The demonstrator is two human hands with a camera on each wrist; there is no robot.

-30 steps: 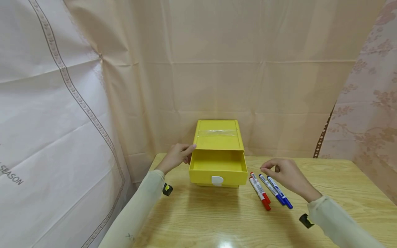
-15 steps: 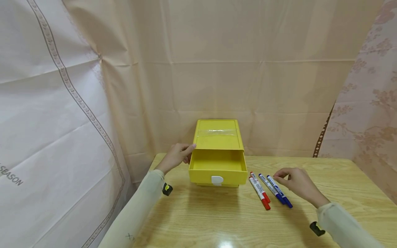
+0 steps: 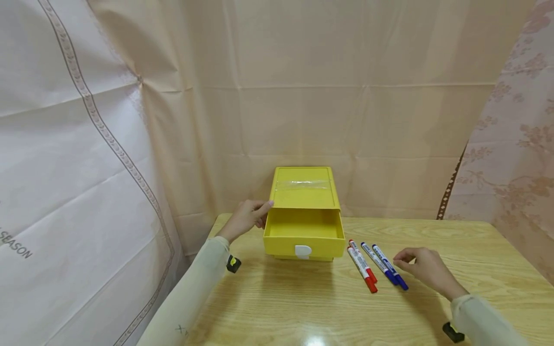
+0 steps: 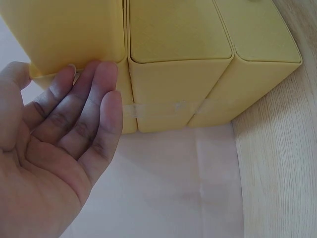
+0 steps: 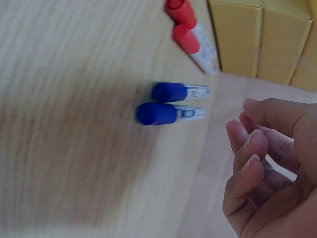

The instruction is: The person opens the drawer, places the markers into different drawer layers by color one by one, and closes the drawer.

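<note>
A yellow drawer box (image 3: pixel 305 187) stands at the middle of the table, its top drawer (image 3: pixel 304 246) pulled out toward me with a bare inside and a white handle (image 3: pixel 303 252). My left hand (image 3: pixel 247 217) holds the box's left front corner, thumb at the top edge and fingers bent against the side (image 4: pixel 84 114). Beside the box lie two red markers (image 3: pixel 361 269) and two blue markers (image 3: pixel 384 264), caps toward me. Just right of the blue pair hovers my right hand (image 3: pixel 426 269), fingers loosely curled with nothing between them, as the right wrist view also shows (image 5: pixel 272 168).
Several yellow drawer units (image 4: pixel 178 84) are stacked and joined by clear tape. The wood-grain table (image 3: pixel 277 312) ends at a beige curtain (image 3: pixel 303 96) behind the box. White cloth (image 3: pixel 86 192) hangs on the left, floral cloth (image 3: pixel 519 144) on the right.
My right hand has moved from over the blue markers to the right and toward me, still holding nothing. The left hand, drawer box and markers stay where they were.
</note>
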